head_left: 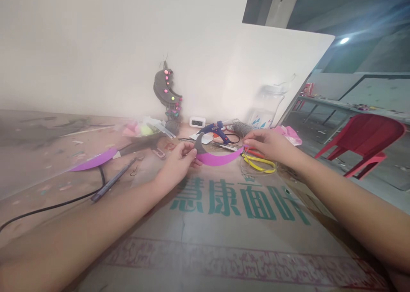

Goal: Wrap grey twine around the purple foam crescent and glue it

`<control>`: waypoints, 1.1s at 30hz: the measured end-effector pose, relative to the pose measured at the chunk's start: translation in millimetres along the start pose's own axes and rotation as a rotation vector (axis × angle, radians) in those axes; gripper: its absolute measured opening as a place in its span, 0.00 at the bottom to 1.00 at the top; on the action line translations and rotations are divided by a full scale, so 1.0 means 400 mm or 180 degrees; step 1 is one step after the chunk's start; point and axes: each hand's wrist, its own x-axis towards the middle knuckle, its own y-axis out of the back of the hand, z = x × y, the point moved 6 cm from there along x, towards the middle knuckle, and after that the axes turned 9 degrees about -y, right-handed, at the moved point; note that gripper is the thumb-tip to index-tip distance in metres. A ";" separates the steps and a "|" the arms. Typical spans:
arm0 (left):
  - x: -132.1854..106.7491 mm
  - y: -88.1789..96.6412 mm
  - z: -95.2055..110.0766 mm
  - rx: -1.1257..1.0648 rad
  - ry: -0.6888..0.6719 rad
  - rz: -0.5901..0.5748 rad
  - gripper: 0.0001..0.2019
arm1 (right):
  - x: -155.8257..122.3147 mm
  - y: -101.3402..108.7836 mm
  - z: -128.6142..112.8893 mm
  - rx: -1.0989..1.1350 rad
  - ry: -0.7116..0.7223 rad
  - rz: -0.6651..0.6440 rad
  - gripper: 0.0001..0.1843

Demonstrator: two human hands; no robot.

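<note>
My left hand (183, 158) is closed, with thumb and fingers pinching the left end of a curved purple strip (218, 159) together with a dark grey crescent piece (200, 145). The grey piece rises to a point above the strip. My right hand (264, 143) pinches the strip's far right tip. Between the hands the strip sags in a shallow curve over the cardboard. Just below my right hand lie yellow-handled scissors (259, 163). Another purple piece (94, 160) rests at the left.
A decorated grey crescent (165, 87) stands against the white wall. A blue glue gun (218, 130), small clock (197, 122), twine (242, 127) and plastic jar (267, 106) are at the back. A pen (113, 180) and printed cardboard (205, 228) lie nearer. A red chair (368, 138) stands right.
</note>
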 end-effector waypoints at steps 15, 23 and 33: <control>-0.003 -0.030 -0.001 -0.0110 -0.0143 -0.0582 0.10 | -0.104 -0.183 -0.125 0.1951 -0.0238 -0.1356 0.23; -0.010 -0.038 0.006 -0.0029 -0.0116 -0.0682 0.08 | -0.113 -0.244 -0.113 0.2812 -0.0483 -0.1586 0.21; -0.009 -0.041 -0.008 0.0002 -0.0114 -0.0742 0.07 | -0.100 -0.237 -0.093 0.2568 -0.0490 -0.1130 0.16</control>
